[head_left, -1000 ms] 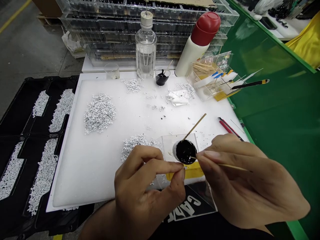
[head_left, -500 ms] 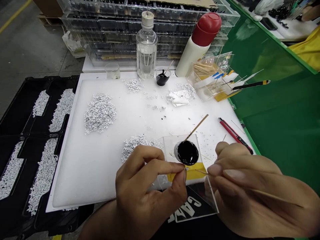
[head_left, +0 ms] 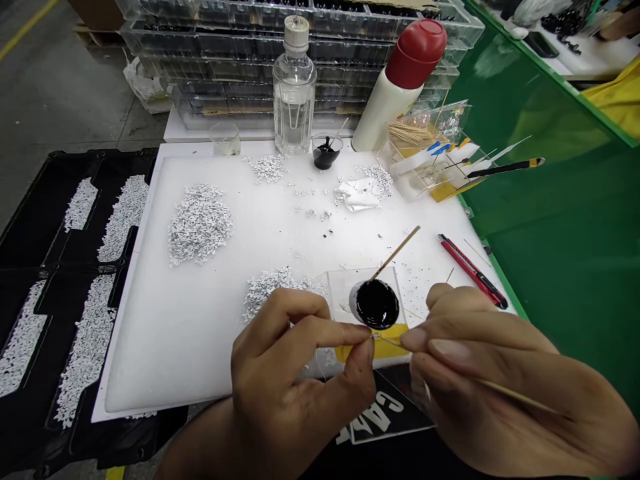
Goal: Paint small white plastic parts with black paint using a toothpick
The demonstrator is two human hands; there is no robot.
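Between thumb and index finger, my left hand (head_left: 305, 373) pinches a tiny white part (head_left: 373, 336), mostly covered by the fingertips. My right hand (head_left: 505, 373) is closed around a thin wooden stick (head_left: 520, 393), held like a pen, its tip at the tiny part. Just beyond the fingertips stands a small cup of black paint (head_left: 377, 305) with another wooden stick (head_left: 397, 252) leaning in it. The cup rests on a clear plastic plate (head_left: 337, 283) with yellow tape (head_left: 397, 343) across it. A pile of small white parts (head_left: 273, 287) lies behind my left hand.
More white parts (head_left: 200, 223) are heaped on the white board (head_left: 150, 347). A clear bottle (head_left: 294, 100), a red-capped flask (head_left: 400, 87) and a toothpick holder (head_left: 415, 160) stand behind. A red cutter (head_left: 473, 270) lies right; black trays (head_left: 30, 253) sit left.
My right hand has moved slightly left, bringing the stick's tip up to the tiny part. My left hand has stayed nearly still.
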